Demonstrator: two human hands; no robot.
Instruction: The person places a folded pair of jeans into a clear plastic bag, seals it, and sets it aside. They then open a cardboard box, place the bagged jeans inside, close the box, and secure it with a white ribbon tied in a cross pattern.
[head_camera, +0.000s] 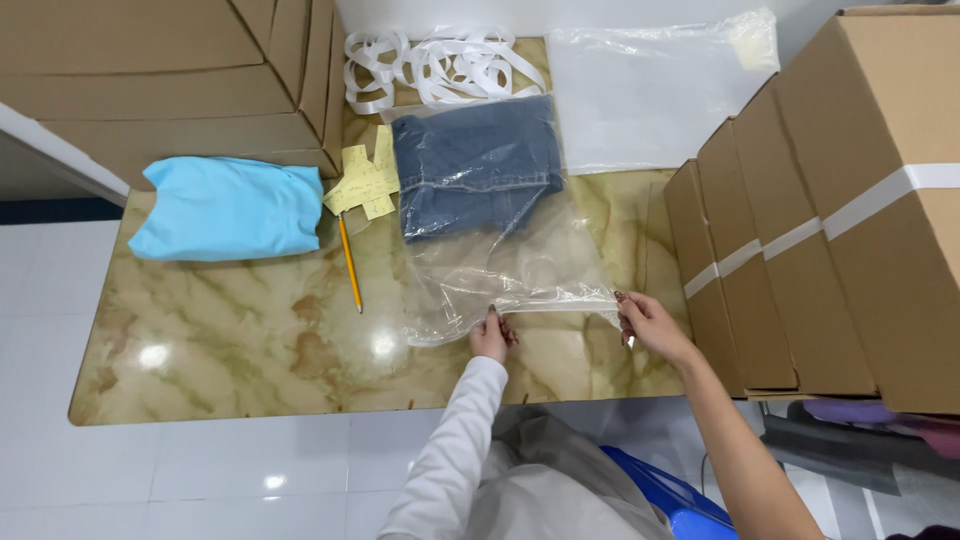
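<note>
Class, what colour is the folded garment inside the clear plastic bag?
Dark denim blue garment, clearest in the head view.

Both arms reach toward twelve o'clock: the sleeved left hand (489, 335) pinches with fingers curled; the bare-armed right hand (643, 322) pinches too.

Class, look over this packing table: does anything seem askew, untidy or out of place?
The white strips lie in a loose tangle at the table's far edge. The folded jeans sit slightly tilted inside the clear bag. Nothing looks spilled or damaged.
</note>
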